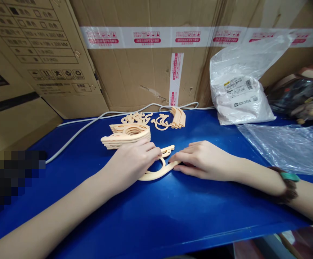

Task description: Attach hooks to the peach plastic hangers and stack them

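Both of my hands are on a cream plastic clothes hanger (156,175), a curved piece with a round opening, low over the blue table. My left hand (136,158) is closed over its left part and hides that end. With bent fingers, my right hand (199,160) grips the right end. Just behind my left hand lies a stack of matching hanger bodies (126,135). Farther back are a small pile of cream hooks (137,118), a few curved hook pieces (161,121) and a group of curved hanger arms (178,118).
Cardboard boxes (134,72) rise along the back and left. A white cable (83,135) runs across the rear of the blue table (151,219). At the right are a labelled plastic bag (238,95), a flat clear plastic sheet (288,147) and a dark bagged bundle (286,95).
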`<state>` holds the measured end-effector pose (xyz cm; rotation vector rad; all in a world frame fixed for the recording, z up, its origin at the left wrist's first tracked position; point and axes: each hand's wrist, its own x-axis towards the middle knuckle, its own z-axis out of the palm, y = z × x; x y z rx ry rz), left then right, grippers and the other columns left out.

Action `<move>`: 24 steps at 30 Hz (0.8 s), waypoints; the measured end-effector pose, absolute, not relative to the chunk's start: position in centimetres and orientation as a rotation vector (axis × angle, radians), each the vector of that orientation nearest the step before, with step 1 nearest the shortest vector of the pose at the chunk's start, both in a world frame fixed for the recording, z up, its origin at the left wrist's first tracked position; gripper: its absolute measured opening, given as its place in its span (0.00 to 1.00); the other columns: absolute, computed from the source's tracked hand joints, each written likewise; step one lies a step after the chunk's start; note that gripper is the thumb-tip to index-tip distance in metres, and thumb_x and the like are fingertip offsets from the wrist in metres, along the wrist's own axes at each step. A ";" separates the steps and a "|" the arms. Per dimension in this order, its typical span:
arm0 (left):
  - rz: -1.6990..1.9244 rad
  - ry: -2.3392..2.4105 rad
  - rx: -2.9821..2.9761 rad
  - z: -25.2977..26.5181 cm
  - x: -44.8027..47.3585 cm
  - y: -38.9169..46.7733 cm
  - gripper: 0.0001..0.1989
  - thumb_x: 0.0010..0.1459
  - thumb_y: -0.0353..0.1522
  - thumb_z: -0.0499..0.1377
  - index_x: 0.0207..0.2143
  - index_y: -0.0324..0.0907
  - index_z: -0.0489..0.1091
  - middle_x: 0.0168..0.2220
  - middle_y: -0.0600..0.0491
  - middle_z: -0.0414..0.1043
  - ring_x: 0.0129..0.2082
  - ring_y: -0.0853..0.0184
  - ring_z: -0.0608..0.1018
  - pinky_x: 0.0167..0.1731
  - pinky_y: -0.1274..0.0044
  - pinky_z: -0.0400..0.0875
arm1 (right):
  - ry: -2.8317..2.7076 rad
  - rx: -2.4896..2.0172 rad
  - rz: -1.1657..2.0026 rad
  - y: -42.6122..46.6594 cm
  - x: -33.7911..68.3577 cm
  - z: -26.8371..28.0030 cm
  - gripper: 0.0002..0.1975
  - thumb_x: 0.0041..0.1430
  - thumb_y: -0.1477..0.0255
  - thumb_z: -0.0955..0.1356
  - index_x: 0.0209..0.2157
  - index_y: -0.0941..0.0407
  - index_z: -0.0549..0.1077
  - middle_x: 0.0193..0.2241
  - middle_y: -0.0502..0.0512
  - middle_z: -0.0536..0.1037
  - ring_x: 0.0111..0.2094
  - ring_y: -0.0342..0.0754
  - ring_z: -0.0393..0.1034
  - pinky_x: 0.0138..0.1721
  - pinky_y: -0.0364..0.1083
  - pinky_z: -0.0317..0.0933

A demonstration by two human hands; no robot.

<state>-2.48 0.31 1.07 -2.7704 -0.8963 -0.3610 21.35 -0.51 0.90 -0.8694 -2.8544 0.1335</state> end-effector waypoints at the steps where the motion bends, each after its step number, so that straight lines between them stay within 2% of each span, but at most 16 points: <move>1: -0.319 -0.888 -2.769 1.1 -2.5 0.3 0.06 0.63 0.27 0.55 0.36 0.40 0.72 0.34 0.53 0.75 0.35 0.63 0.76 0.32 0.74 0.66 | -2.860 -0.871 0.132 -0.5 21.3 0.9 0.13 0.67 0.67 0.60 0.45 0.54 0.73 0.34 0.53 0.79 0.32 0.47 0.72 0.33 0.44 0.56; 8: -0.122 -0.931 -2.660 1.3 -2.3 0.0 0.07 0.60 0.26 0.57 0.39 0.37 0.73 0.34 0.50 0.77 0.34 0.60 0.78 0.31 0.72 0.69 | -2.864 -0.878 0.141 -0.6 21.3 0.9 0.13 0.67 0.68 0.59 0.45 0.55 0.73 0.32 0.53 0.79 0.31 0.46 0.71 0.33 0.44 0.55; 13: -0.132 -0.900 -2.587 1.3 -2.2 -0.3 0.09 0.59 0.23 0.56 0.40 0.37 0.74 0.35 0.48 0.77 0.34 0.60 0.78 0.31 0.72 0.70 | -2.871 -0.887 0.173 -0.7 21.3 1.0 0.14 0.68 0.67 0.59 0.43 0.55 0.73 0.31 0.54 0.79 0.33 0.46 0.72 0.34 0.43 0.56; 19: -0.492 -0.915 -2.576 1.5 -1.7 -1.2 0.12 0.65 0.31 0.50 0.39 0.41 0.75 0.38 0.51 0.78 0.35 0.65 0.78 0.32 0.75 0.69 | -2.878 -0.885 0.146 -0.7 21.3 1.1 0.12 0.68 0.68 0.60 0.43 0.55 0.73 0.30 0.53 0.78 0.31 0.45 0.72 0.33 0.43 0.56; 24: -0.777 -1.243 -2.505 4.5 -1.7 -0.2 0.13 0.64 0.36 0.51 0.36 0.44 0.75 0.39 0.54 0.78 0.43 0.63 0.75 0.39 0.75 0.67 | -2.861 -0.858 0.147 -0.8 21.2 1.2 0.12 0.67 0.68 0.60 0.40 0.55 0.73 0.30 0.54 0.78 0.31 0.44 0.72 0.33 0.42 0.57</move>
